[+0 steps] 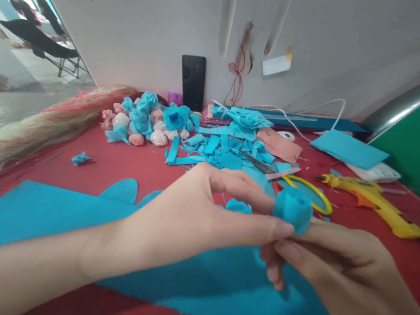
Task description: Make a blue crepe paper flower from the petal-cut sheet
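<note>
A small blue paper rose (292, 208) is held up in front of me between both hands. My left hand (215, 211) reaches in from the left, its thumb and fingers closed on the side of the bloom. Below it, my right hand (338, 259) pinches at the base of the flower; what lies between those fingertips is mostly hidden. Under the hands spreads a large sheet of blue crepe paper (207, 286), and cut blue petals (120, 192) lie along its far edge.
Finished blue, pink and white paper flowers (139, 119) are heaped at the back left. Blue scraps (223, 141) lie mid-table beside yellow-handled scissors (321, 201). A yellow glue gun (377, 201) with a cord rests at right. A black phone (194, 82) leans on the wall.
</note>
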Demonstrator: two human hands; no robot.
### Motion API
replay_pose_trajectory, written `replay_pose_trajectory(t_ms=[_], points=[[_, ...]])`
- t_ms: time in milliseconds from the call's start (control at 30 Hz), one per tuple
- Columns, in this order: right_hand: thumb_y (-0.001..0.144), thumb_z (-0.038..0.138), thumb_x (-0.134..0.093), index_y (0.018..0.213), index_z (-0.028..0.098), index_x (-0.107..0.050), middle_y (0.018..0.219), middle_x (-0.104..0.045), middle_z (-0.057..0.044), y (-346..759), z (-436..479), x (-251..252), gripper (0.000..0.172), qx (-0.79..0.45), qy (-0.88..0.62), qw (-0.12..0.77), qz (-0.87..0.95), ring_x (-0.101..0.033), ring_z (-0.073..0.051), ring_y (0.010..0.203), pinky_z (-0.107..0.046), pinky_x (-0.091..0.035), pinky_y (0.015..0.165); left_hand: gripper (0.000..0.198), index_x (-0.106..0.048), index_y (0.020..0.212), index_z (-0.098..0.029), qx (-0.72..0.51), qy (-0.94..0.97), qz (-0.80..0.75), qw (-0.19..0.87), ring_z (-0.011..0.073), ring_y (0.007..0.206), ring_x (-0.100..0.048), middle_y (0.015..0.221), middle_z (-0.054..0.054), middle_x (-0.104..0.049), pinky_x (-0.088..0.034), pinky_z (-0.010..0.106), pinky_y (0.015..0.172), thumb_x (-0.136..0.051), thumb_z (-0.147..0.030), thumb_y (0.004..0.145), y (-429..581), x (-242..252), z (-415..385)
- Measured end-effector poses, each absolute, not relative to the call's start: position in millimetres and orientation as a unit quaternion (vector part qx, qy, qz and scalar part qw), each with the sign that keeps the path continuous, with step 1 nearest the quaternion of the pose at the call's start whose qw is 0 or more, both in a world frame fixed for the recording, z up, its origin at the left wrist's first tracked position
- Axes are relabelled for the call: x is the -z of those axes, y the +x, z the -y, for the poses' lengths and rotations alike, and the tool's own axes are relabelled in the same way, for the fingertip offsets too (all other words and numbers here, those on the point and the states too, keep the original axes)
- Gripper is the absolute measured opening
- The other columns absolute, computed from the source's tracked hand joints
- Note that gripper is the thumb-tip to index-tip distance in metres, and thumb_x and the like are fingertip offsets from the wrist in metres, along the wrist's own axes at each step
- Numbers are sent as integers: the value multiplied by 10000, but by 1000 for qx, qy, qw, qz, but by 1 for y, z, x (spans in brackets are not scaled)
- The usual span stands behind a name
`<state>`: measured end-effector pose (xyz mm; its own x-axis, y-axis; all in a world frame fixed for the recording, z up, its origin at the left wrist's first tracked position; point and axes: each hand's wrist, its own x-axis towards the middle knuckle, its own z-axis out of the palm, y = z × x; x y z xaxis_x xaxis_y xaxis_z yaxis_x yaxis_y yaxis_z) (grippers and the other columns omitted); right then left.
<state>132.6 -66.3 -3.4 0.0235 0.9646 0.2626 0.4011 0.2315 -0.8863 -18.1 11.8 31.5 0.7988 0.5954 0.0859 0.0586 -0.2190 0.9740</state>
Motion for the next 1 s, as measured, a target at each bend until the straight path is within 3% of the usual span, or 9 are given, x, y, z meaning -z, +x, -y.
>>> replay_pose_trajectory(t_ms=[133, 600, 1000], points=[[765, 161, -562, 653, 303, -663, 548, -620, 86, 136, 67, 4, 207, -367, -483, 486, 629, -576, -60, 431, -51, -489, 431, 130, -694, 688, -174, -224, 733, -212, 606, 87, 741, -577, 620, -28, -635, -459, 138, 659, -596, -221, 760, -19, -28, -12], [768, 191, -605, 667, 311, -661, 571, -622, 108, 138, 67, 4, 167, -312, -488, 486, 655, -574, -26, 473, 2, -465, 490, 182, -685, 657, -188, -258, 757, -188, 570, 50, 723, -589, 615, -52, -656, -434, 81, 658, -581, -277, 777, -21, -24, -13], [751, 160, -601, 637, 296, -665, 554, -624, 97, 135, 65, 5, 188, -344, -507, 500, 612, -581, -38, 472, -5, -462, 479, 205, -675, 619, -180, -264, 778, -214, 529, 55, 712, -577, 611, -48, -645, -436, 91, 663, -577, -262, 779, -19, -22, -11]])
